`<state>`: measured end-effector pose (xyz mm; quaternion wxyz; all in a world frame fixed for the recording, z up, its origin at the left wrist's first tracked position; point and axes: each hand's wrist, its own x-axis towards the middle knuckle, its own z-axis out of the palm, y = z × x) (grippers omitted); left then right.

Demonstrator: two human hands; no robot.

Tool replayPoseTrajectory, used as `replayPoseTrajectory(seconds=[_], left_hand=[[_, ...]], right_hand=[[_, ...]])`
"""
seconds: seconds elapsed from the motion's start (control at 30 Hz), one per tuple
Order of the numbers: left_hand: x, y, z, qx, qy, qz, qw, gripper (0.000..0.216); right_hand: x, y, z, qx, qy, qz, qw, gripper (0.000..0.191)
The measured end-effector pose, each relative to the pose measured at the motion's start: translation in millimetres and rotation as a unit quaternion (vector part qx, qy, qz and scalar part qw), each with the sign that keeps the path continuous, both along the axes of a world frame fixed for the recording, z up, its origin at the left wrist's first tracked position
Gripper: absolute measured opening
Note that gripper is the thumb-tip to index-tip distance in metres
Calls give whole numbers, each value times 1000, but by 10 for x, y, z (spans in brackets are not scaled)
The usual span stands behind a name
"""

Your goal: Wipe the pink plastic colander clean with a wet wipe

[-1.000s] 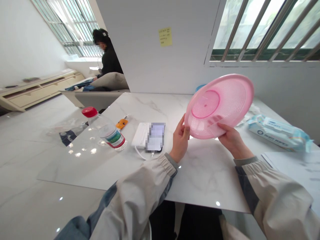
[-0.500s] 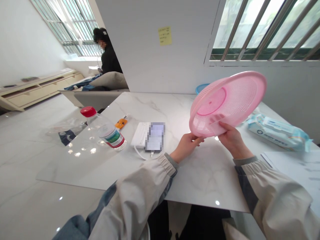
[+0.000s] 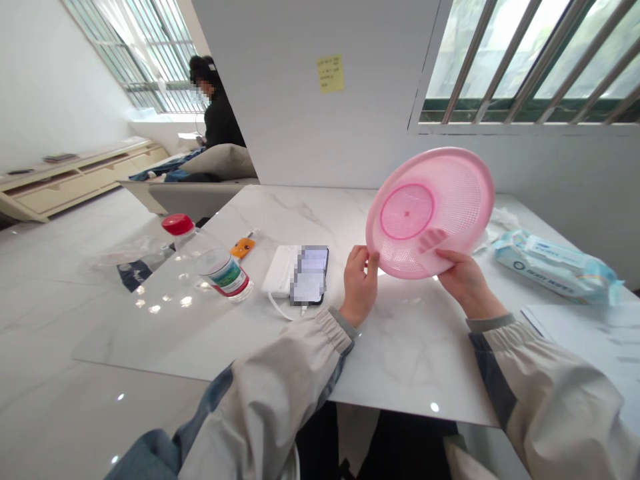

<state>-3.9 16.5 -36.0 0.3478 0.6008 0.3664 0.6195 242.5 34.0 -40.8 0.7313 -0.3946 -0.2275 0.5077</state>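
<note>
Round pink perforated plastic strainer point(image 3: 430, 213) held up, its rim gripped between the closed fingers of left hand point(image 3: 359, 283) and right hand point(image 3: 467, 283).

- I'm looking at a white marble table point(image 3: 410, 360) carrying everything here.
- Water bottle point(image 3: 213, 261) with a red cap, by the left edge.
- Small orange item point(image 3: 243, 248) just beside it.
- White power bank point(image 3: 279, 270) with a phone point(image 3: 310, 275) on it, screen blurred, and a white cable point(image 3: 283, 312) running out onto the table.
- Wet wipes pack point(image 3: 555, 265) toward the right.
- Sheet of paper point(image 3: 585, 333) at the right corner.
</note>
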Motion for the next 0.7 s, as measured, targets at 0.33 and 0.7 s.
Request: replayPoseTrajectory(seconds=[0.33,0.7], left_hand=[[109,-57,-90,-163,-71,-185,966,84],[170,64,-281,-130,-91,-283,946,111]], right_hand=[[-6,17,21,-8,17,-38,999,50],[-3,38,-23,-8,-23,-20,999,51]])
